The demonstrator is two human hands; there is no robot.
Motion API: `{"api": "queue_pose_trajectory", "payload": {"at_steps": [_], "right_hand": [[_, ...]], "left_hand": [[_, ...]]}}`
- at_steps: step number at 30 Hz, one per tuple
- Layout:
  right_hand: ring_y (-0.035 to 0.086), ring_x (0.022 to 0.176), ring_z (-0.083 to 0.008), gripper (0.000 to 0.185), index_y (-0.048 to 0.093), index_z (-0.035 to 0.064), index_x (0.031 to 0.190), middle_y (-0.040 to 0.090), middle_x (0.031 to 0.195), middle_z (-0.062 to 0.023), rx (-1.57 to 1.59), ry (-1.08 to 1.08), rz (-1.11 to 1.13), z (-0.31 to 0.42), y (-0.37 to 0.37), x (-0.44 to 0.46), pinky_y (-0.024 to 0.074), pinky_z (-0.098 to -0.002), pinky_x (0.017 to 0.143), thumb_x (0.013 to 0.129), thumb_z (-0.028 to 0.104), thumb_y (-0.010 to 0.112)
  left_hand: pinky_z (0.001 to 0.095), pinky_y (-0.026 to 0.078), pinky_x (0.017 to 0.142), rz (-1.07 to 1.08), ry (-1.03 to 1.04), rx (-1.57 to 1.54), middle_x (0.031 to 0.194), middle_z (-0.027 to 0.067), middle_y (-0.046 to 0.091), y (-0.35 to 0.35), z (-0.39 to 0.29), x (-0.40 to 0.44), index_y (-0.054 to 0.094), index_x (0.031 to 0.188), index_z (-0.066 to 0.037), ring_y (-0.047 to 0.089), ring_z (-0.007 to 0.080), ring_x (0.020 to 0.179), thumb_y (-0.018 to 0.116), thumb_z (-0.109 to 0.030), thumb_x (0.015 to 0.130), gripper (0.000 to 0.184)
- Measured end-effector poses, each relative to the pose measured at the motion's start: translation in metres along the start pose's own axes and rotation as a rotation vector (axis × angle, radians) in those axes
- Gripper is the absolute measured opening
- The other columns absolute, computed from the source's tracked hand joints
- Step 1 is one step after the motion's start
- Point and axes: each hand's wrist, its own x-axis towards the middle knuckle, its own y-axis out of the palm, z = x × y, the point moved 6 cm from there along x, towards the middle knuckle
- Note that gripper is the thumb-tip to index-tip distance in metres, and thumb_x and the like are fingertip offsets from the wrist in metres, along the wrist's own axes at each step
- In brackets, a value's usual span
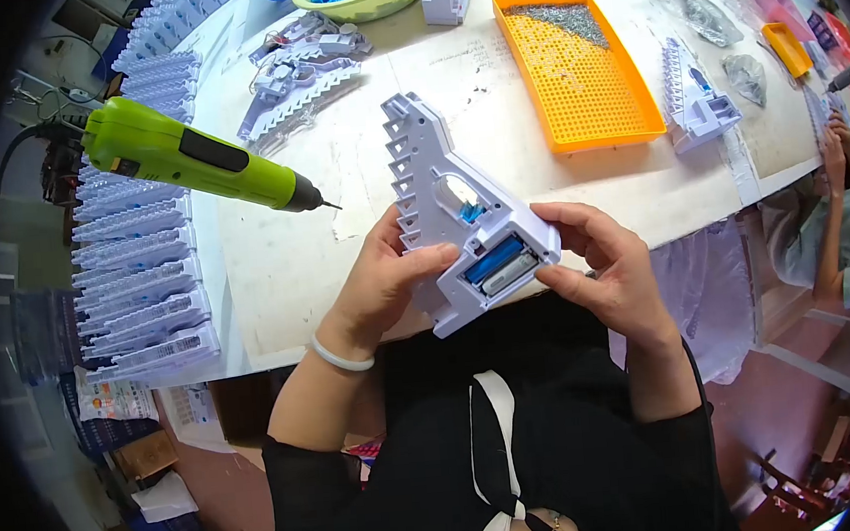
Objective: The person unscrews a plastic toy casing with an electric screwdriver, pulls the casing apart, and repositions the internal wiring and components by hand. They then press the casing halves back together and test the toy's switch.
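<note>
A white plastic housing (444, 189) with a toothed edge is held up over the near edge of the table. Its open battery compartment faces me, with a blue battery (492, 259) and a pale battery (509, 275) side by side inside. Blue parts show through an oval hole above them. My left hand (381, 279) grips the toothed side, thumb on the face. At the other end, my right hand (607, 263) pinches the housing's corner beside the compartment. A green electric screwdriver (202, 155) hangs to the left, its bit apart from the housing.
Rows of similar white housings (141, 278) line the left side. An orange tray (587, 103) with small metal screws lies ahead, a yellow bowl (362, 8) of blue pieces behind. Assembled parts (305, 70) and another housing (697, 109) lie nearby. A co-worker (844, 203) sits at right.
</note>
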Motion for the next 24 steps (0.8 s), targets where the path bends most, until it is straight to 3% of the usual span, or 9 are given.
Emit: {"api": "queue_pose_trajectory", "payload": {"at_steps": [2,6,8,14,24], "right_hand": [[0.064,0.122,-0.0213,0.066,0.053,-0.0048,0.142,0.066,0.129,-0.016,-0.135,-0.018,0.068,0.011,-0.005,0.001,0.0495,-0.0352,0.106,0.086,0.012,0.084],[0.065,0.12,-0.022,0.054,0.059,-0.0064,0.135,0.066,0.133,-0.0191,0.001,-0.018,0.028,0.025,-0.025,0.026,0.0502,-0.0344,0.105,0.091,0.019,0.079],[0.069,0.111,-0.0199,0.049,0.062,-0.0071,0.13,0.071,0.121,-0.017,0.02,0.062,-0.044,0.029,-0.021,0.046,0.0536,-0.032,0.097,0.092,0.02,0.078],[0.067,0.093,-0.0129,0.037,0.068,-0.007,0.117,0.072,0.103,-0.0082,0.073,0.135,0.018,0.017,-0.008,0.07,0.0545,-0.0275,0.087,0.095,0.022,0.076],[0.064,0.084,-0.0092,0.038,0.072,-0.0059,0.104,0.072,0.091,-0.0069,0.135,0.087,-0.069,-0.001,-0.002,0.08,0.0509,-0.0231,0.075,0.089,0.027,0.082]], "left_hand": [[0.035,0.051,0.104,0.008,0.018,0.023,0.125,0.0107,0.069,0.002,-0.001,-0.002,0.053,0.141,-0.002,0.067,0.0202,0.113,0.077,-0.002,0.083,0.063],[0.0335,0.052,0.101,0.036,-0.022,0.11,0.123,0.0107,0.069,0.018,-0.01,-0.007,0.054,0.139,-0.001,0.068,0.0187,0.11,0.079,0.0,0.082,0.062],[0.0325,0.053,0.1,0.062,-0.043,0.153,0.123,0.0105,0.069,0.028,-0.009,-0.006,0.054,0.139,0.0,0.068,0.0177,0.109,0.08,0.0,0.082,0.062],[0.031,0.053,0.097,0.106,-0.089,0.222,0.119,0.0093,0.069,0.035,-0.003,-0.002,0.054,0.136,0.003,0.067,0.0155,0.106,0.081,0.0,0.082,0.061],[0.0306,0.053,0.098,0.162,-0.228,0.281,0.118,0.0091,0.07,0.029,-0.014,0.005,0.054,0.138,0.002,0.068,0.0158,0.106,0.079,-0.002,0.084,0.059]]}}
